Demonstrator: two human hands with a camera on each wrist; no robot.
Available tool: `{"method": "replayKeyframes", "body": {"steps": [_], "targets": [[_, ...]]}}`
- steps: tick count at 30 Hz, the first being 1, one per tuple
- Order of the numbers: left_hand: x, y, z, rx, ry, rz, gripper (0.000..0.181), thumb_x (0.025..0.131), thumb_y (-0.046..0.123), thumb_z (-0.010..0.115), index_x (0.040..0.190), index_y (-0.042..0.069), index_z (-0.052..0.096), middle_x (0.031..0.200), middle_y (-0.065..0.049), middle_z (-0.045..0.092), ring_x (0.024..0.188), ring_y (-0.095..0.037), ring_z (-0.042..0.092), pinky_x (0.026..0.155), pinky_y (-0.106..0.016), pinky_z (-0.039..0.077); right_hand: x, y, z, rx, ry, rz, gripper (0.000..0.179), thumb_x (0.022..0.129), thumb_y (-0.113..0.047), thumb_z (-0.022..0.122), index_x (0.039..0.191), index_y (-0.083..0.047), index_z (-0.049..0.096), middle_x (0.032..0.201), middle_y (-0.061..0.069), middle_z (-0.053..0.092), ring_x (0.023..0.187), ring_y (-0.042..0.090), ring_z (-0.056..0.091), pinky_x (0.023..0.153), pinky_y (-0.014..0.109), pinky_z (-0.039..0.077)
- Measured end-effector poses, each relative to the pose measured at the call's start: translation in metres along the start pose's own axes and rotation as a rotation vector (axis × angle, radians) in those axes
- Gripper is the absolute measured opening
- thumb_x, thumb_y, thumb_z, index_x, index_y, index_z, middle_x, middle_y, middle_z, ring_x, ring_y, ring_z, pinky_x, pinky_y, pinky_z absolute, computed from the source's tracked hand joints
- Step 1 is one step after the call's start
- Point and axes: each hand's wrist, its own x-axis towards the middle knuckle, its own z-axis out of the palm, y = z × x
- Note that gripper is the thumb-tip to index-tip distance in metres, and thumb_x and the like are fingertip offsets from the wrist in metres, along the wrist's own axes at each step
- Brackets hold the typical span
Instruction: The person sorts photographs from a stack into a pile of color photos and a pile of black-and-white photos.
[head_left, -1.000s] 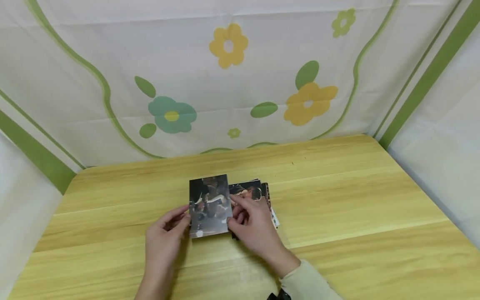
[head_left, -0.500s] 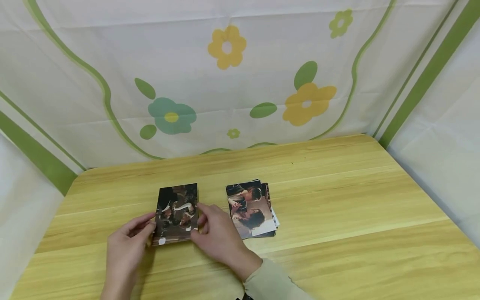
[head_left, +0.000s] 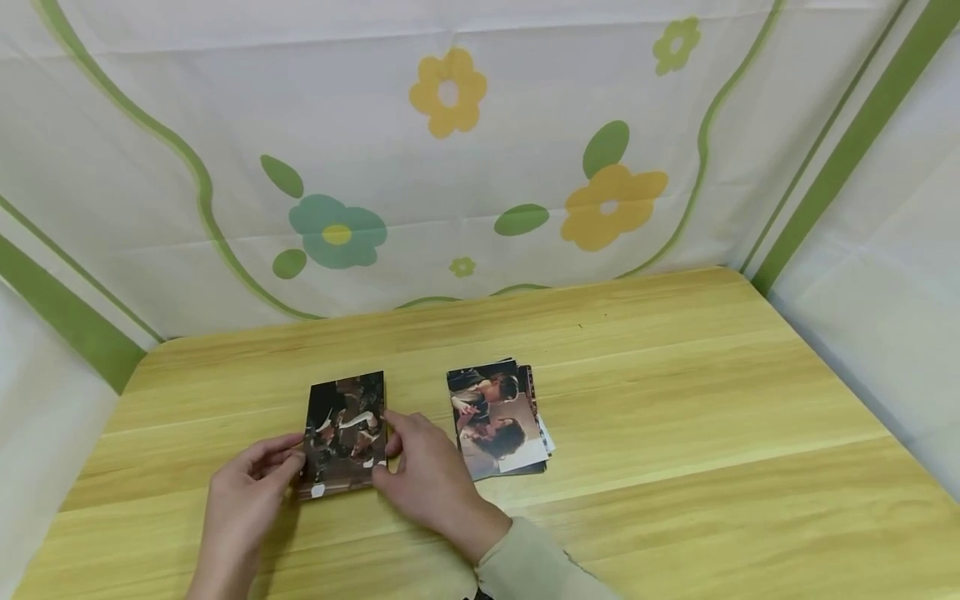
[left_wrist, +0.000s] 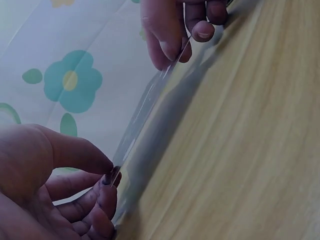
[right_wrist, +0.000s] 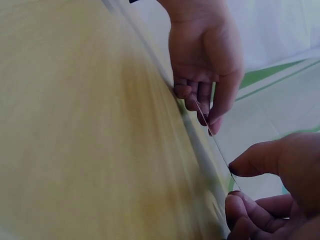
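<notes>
A dark glossy photo with a white patch at its near left corner is held between both hands, left of centre on the table. My left hand pinches its left edge between thumb and fingers. On the opposite edge, the thumb and fingers of my right hand grip it. Both wrist views show the photo nearly edge-on, tilted close over the wood with a shadow beneath. To the right lies a loose stack of photos; its top one shows two people, and lower ones stick out at the right.
The light wood table has a rounded far edge. Behind it hangs a white cloth printed with flowers and green lines, with more cloth at both sides. Small dark specks lie near the back of the table.
Both hands have carried the photo leftward from beside the stack and lower toward the table, uncovering the stack's top photo. In the last half second they moved only slightly.
</notes>
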Motion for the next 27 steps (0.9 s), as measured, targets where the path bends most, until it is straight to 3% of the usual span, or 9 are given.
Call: {"method": "replayKeyframes", "body": {"steps": [6, 14, 21, 27], "targets": [[0.002, -0.001, 0.001, 0.062, 0.002, 0.034, 0.039, 0.098, 0.011, 0.075, 0.136, 0.002, 0.071, 0.104, 0.005, 0.075, 0.083, -0.001, 0.061, 0.071, -0.018, 0.053, -0.002, 0.001, 0.004, -0.117, 0.030, -0.016, 0.071, 0.086, -0.014, 0.079, 0.154, -0.009, 0.058, 0.096, -0.009, 0.061, 0.065, -0.004, 0.046, 0.063, 0.019, 0.041], [0.003, 0.003, 0.001, 0.135, -0.016, 0.033, 0.043, 0.096, 0.015, 0.078, 0.136, 0.003, 0.071, 0.116, -0.009, 0.076, 0.091, -0.010, 0.060, 0.071, -0.019, 0.050, -0.003, 0.002, 0.007, -0.153, 0.043, -0.035, 0.070, 0.087, -0.015, 0.079, 0.153, -0.010, 0.059, 0.096, -0.010, 0.061, 0.065, -0.004, 0.045, 0.061, 0.018, 0.039], [-0.001, 0.004, 0.007, 0.213, 0.037, 0.062, 0.040, 0.092, 0.014, 0.079, 0.130, 0.002, 0.074, 0.112, -0.012, 0.078, 0.087, -0.012, 0.064, 0.069, -0.021, 0.048, -0.003, 0.004, 0.008, -0.162, 0.041, -0.040, 0.066, 0.085, -0.013, 0.080, 0.148, -0.008, 0.062, 0.098, -0.008, 0.060, 0.066, -0.004, 0.044, 0.064, 0.018, 0.040], [-0.001, 0.005, 0.011, 0.222, 0.070, 0.076, 0.037, 0.094, 0.017, 0.076, 0.128, 0.002, 0.075, 0.112, -0.014, 0.078, 0.087, -0.012, 0.064, 0.069, -0.021, 0.046, -0.003, 0.005, 0.008, -0.160, 0.039, -0.046, 0.064, 0.085, -0.015, 0.080, 0.146, -0.008, 0.063, 0.097, -0.009, 0.058, 0.065, -0.004, 0.044, 0.064, 0.018, 0.038]]}}
